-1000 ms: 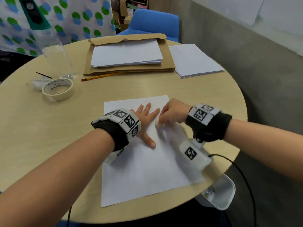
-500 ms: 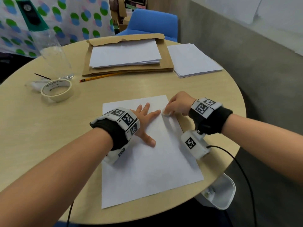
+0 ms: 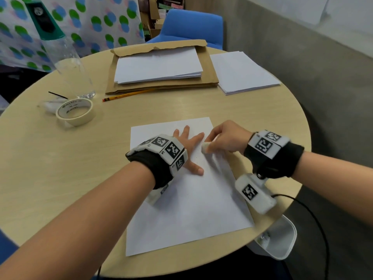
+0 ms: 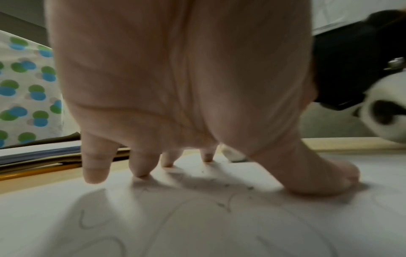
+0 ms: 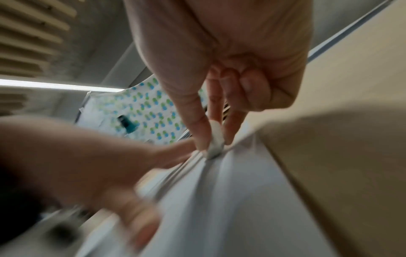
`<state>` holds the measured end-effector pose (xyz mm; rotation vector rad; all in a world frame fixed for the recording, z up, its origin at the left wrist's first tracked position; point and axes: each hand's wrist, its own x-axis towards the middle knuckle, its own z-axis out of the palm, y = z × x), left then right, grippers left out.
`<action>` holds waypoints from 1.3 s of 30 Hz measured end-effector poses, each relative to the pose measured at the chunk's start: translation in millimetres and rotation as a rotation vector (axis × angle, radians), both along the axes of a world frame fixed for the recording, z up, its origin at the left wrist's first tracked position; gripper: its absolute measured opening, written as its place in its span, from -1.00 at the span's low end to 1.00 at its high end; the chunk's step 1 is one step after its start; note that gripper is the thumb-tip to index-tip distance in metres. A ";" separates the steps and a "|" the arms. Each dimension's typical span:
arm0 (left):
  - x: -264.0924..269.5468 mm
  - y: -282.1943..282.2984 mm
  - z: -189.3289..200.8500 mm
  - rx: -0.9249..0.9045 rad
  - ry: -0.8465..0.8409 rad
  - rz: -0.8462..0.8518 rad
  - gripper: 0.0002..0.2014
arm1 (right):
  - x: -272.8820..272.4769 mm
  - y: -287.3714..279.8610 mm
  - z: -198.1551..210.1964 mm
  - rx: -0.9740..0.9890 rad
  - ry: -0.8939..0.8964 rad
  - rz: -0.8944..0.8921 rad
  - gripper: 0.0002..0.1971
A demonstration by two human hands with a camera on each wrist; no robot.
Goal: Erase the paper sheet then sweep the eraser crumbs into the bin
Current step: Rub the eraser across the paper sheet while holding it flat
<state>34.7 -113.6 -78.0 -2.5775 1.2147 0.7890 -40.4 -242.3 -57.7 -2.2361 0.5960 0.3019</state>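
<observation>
Paper sheet lies lengthwise away from the person, left hand spread flat on it, right hand pinching the eraser.

It looked like an office: a round wooden table held paper stacks, a pencil and tape, with a blue chair behind it.

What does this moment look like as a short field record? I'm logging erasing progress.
left hand: fingers spread, pressing the paper sheet flat
right hand: pinches the eraser against the sheet's upper right part
pencil marks: faint lines remain, seen in the left wrist view
crumbs: dark specks near the thumb
bin: white, below the table edge
</observation>
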 end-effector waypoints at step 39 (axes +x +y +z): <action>-3.1 -0.7 4.1 0.045 -0.016 -0.009 0.15 | 0.0 -11.6 9.3 -0.128 0.223 0.384 -0.87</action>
